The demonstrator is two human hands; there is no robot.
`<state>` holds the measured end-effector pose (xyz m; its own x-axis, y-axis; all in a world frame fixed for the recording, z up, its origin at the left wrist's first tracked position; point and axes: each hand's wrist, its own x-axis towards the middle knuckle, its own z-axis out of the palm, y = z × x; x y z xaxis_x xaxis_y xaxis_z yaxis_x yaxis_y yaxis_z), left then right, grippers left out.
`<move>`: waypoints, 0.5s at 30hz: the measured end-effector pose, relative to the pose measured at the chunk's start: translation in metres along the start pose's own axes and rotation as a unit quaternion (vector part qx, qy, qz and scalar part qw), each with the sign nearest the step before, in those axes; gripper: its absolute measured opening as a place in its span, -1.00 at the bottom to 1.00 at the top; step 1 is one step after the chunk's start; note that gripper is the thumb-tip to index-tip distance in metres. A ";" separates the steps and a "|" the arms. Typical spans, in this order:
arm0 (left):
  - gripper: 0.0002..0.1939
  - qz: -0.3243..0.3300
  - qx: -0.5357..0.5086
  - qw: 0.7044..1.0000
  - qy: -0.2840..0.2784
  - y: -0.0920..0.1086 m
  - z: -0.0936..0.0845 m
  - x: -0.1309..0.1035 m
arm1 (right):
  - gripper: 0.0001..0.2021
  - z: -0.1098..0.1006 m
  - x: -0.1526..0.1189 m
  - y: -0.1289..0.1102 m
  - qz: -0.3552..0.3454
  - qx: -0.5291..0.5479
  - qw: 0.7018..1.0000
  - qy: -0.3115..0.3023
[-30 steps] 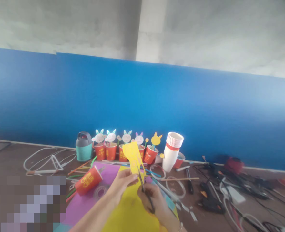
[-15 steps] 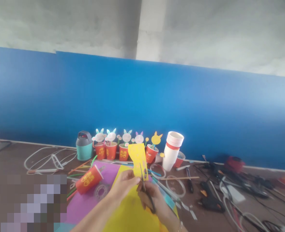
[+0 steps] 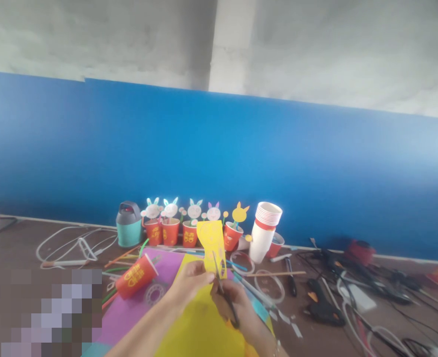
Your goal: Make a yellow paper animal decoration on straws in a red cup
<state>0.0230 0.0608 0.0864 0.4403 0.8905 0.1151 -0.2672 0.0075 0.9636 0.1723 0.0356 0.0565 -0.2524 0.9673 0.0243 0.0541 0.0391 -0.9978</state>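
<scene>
My left hand (image 3: 195,277) pinches the lower left edge of a yellow piece of paper (image 3: 212,239), held upright over the table. Faint drawn outlines show on the paper, and its left edge is cut in a curve. In my right hand (image 3: 233,302) is a pair of black-handled scissors (image 3: 226,303), with the blades pointing up across the paper's lower part. Whether the blades are parted is hard to make out. Beneath both hands lies a large yellow sheet (image 3: 189,322), overlapping a purple sheet (image 3: 118,320).
Red cups (image 3: 170,232) with paper rabbit faces stand in a row behind. Right of them rises a stack of white cups (image 3: 262,238). A red cup (image 3: 137,276) lies tipped at left, near a teal container (image 3: 129,225). A black glue gun (image 3: 325,307) and cables lie right.
Almost nothing differs. The scissor blades have shifted slightly left against the yellow paper, while both hands stay in nearly the same place.
</scene>
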 end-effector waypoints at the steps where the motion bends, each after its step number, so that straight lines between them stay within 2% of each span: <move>1: -0.73 -0.001 0.004 1.000 0.002 0.000 -0.001 0.000 | -0.69 0.000 0.000 0.000 0.005 0.001 1.000 0.002; 8: -0.69 -0.014 0.014 1.000 -0.004 0.000 -0.006 0.004 | -0.72 0.000 -0.004 -0.006 0.023 0.007 1.000 0.011; 15: -0.69 -0.036 0.030 0.999 -0.009 0.006 -0.008 0.002 | -0.65 -0.003 -0.009 -0.016 0.028 0.024 0.999 -0.034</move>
<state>0.0154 0.0658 0.0904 0.4726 0.8800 0.0483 -0.1820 0.0438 0.9823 0.1770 0.0273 0.0725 -0.3158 0.9482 -0.0338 0.0232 -0.0279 -0.9993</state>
